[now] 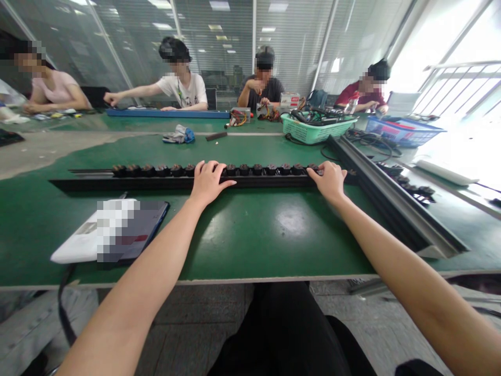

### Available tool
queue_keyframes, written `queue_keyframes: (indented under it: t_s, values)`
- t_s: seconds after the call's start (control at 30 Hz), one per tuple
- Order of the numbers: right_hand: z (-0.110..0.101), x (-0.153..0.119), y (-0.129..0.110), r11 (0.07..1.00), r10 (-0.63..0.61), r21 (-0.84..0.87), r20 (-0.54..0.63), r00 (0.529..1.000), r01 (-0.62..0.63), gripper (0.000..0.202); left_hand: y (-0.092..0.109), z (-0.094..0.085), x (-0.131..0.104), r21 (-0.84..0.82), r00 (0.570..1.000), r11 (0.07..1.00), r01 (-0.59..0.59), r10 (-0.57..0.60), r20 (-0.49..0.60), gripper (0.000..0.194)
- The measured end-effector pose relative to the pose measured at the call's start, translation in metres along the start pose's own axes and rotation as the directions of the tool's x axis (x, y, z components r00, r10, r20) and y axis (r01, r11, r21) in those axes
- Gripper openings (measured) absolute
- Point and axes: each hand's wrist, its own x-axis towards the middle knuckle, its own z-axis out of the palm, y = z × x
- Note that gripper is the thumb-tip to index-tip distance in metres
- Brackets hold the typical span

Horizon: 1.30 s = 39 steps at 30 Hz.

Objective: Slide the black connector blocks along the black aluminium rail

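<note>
A long black rail (266,181) lies across the green table, with a row of round black sockets (176,170) along its far side. My left hand (208,181) rests over the middle of the row, fingers curled over the sockets and thumb stretched out along the rail. Near the rail's right end, my right hand (331,179) touches the last sockets, its thumb and fingers apart. What lies under the fingertips of either hand is partly hidden.
Another long metal channel (403,203) slants along the right, with loose sockets (417,189) beyond it. A white device and dark tablet (146,230) lie at left. Behind are a green basket (313,129), a blue basket (403,133), a glove (180,134) and several people.
</note>
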Motion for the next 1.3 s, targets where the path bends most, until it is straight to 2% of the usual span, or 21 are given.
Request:
queue_keyframes:
  t_s: [0.6, 1.3]
  values:
    - [0.002, -0.001, 0.004, 0.999, -0.028, -0.025, -0.002, 1.0, 0.028, 0.031, -0.001, 0.001, 0.0, 0.026, 1.0, 1.0, -0.01, 0.01, -0.001, 0.056]
    - [-0.007, -0.005, -0.007, 0.999, -0.024, -0.044, 0.018, 1.0, 0.025, 0.035, -0.001, 0.0, 0.0, 0.001, 1.0, 1.0, -0.002, 0.002, 0.0, 0.056]
